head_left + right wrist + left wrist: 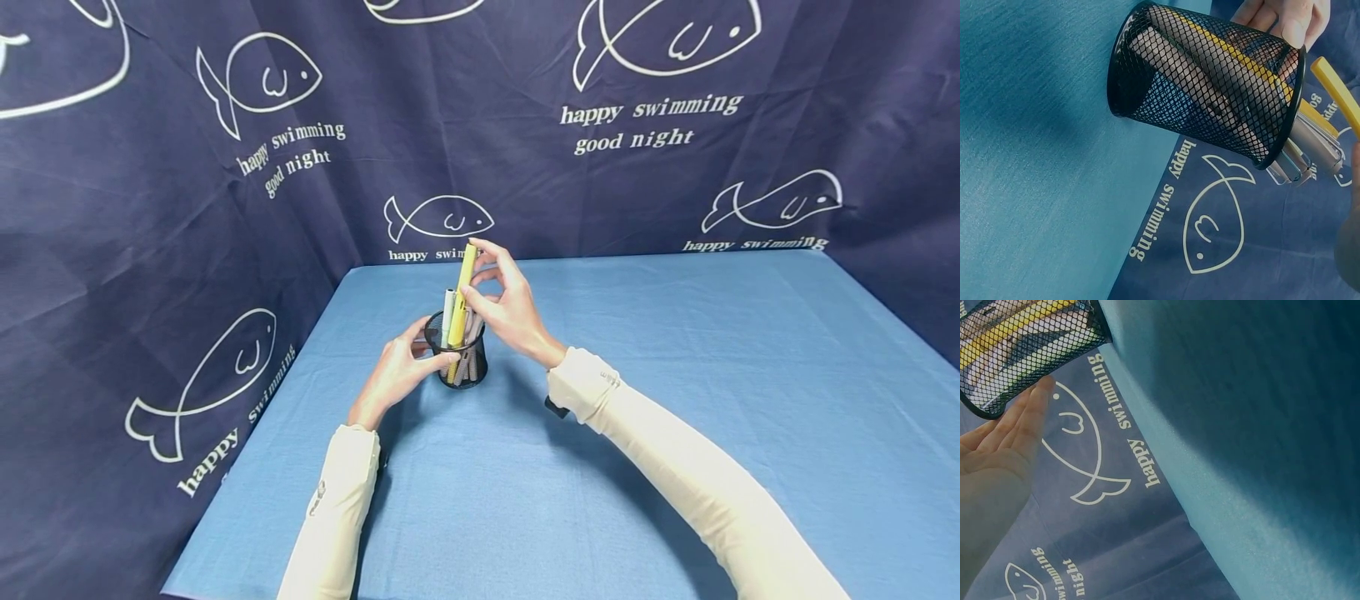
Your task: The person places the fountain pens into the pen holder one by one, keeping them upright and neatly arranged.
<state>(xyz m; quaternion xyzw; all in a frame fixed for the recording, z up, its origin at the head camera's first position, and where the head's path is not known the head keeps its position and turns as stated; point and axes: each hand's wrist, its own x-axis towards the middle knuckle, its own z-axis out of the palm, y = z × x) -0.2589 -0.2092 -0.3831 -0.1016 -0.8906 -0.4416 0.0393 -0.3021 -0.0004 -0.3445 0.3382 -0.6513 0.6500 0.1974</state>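
A black mesh pen holder (472,367) stands upright on the blue table with several pens in it. My left hand (397,367) holds it near the rim, thumb on the near side and fingers round the far side. In the left wrist view those fingers lie against the mesh of the pen holder (1029,356). Above the holder, my right hand (510,304) pinches a yellow pen (467,267) between thumb and fingers. The right wrist view shows the free end of this yellow pen (1335,90) just outside the rim. Another yellow pen (1316,117) stands inside among grey and white ones.
Blue cloth covers the table (675,375). Behind it and along the left hangs a dark blue curtain (487,125) printed with white fish and lettering. A small black thing (556,407) shows under the right cuff.
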